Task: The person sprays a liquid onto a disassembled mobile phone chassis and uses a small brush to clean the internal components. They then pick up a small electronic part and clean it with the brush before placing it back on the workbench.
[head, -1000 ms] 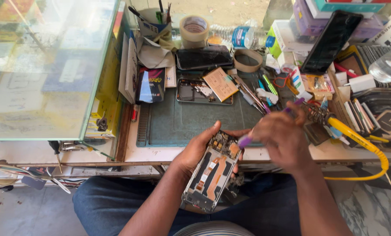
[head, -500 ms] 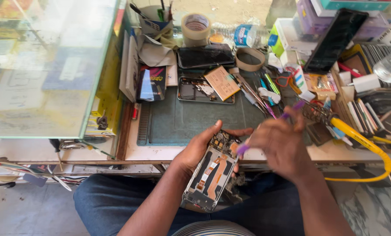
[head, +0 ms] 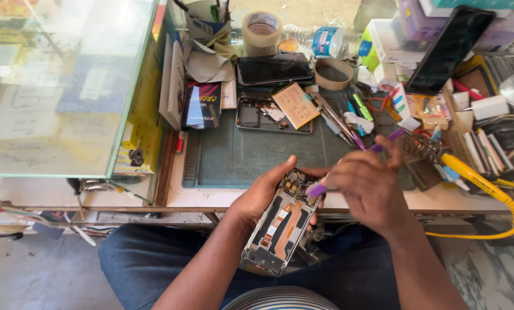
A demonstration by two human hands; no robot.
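Phone: opened phone point(head: 281, 227), lower centre, over lap, just past bench edge point(head: 211, 201)
Left hand point(head: 262, 192): clamped around phone's upper sides
Right hand point(head: 369, 186): pinching slim purple pry tool point(head: 348, 166), tip on circuit board
Room: bare ribbed green mat point(head: 251, 155) above, clutter at right

Both forearms are bare from the wrists up to the lower edge of the frame, with no sleeve, cuff, watch, bracelet or ring showing on either. The left hand point(head: 262, 195) sits near the centre of the frame and the right hand point(head: 369, 186) just right of centre; neither wears a glove, and the fingers point(head: 383, 146) are uncovered, with short nails. The legs, across the lower middle of the frame, are covered by dark blue denim trousers point(head: 148, 261), the cloth creased over the thighs. At the bottom centre a rounded bit of a garment with thin blue and white horizontal stripes point(head: 280, 299) shows.
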